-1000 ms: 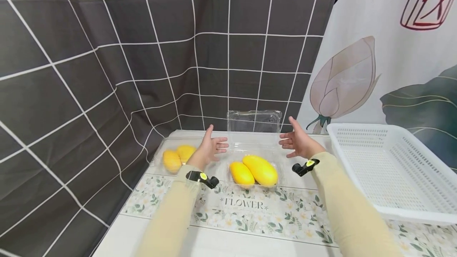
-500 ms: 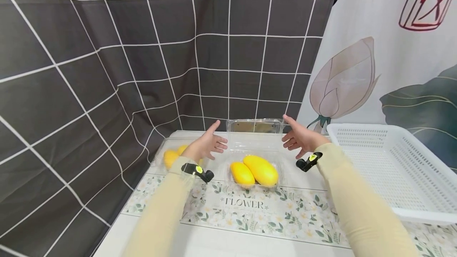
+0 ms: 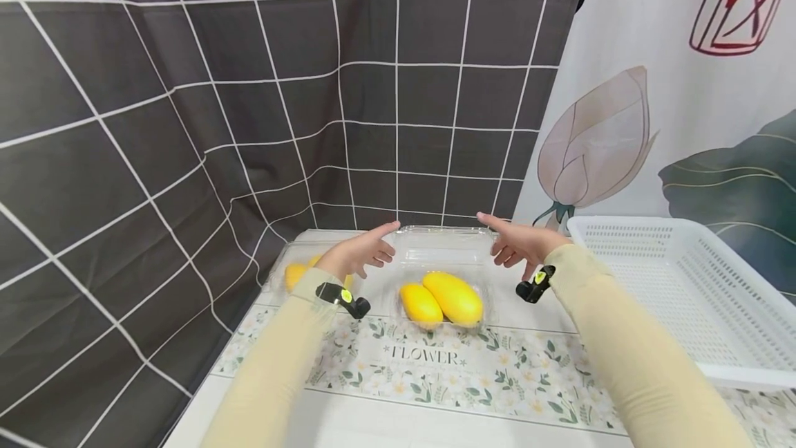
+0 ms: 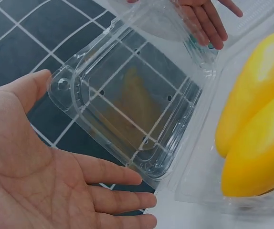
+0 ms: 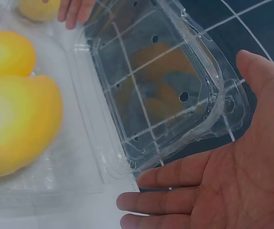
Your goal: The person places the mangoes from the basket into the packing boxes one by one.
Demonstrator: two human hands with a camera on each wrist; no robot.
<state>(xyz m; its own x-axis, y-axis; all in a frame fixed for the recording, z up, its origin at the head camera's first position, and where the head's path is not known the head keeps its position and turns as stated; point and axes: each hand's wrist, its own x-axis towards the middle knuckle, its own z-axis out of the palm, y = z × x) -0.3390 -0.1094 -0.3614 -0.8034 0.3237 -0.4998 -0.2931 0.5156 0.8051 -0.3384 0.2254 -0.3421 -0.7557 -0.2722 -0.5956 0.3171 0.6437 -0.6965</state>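
Two yellow mangoes (image 3: 452,298) lie side by side in a clear plastic clamshell box on the table. Its hinged lid (image 3: 443,239) stands tilted up at the back, leaning forward over the base. My left hand (image 3: 359,253) is at the lid's left side, fingers straight, with the thumb tip right at the lid's corner in the left wrist view. On the other side, my right hand (image 3: 525,244) mirrors it; in the right wrist view its thumb lies by the lid's (image 5: 156,81) outer corner and its straight fingers by the lower edge.
Left of the box, partly behind my left hand, sits a second clear box with yellow mangoes (image 3: 295,275). A white perforated plastic basket (image 3: 678,296) stands on the right. Dark gridded cloth (image 3: 435,95) hangs behind the table, whose cover has a printed flower band (image 3: 423,379).
The lid has swung forward and lower toward the base. Both thumbs have come down toward its top corners, and both hands have turned. The mangoes have stayed in place.
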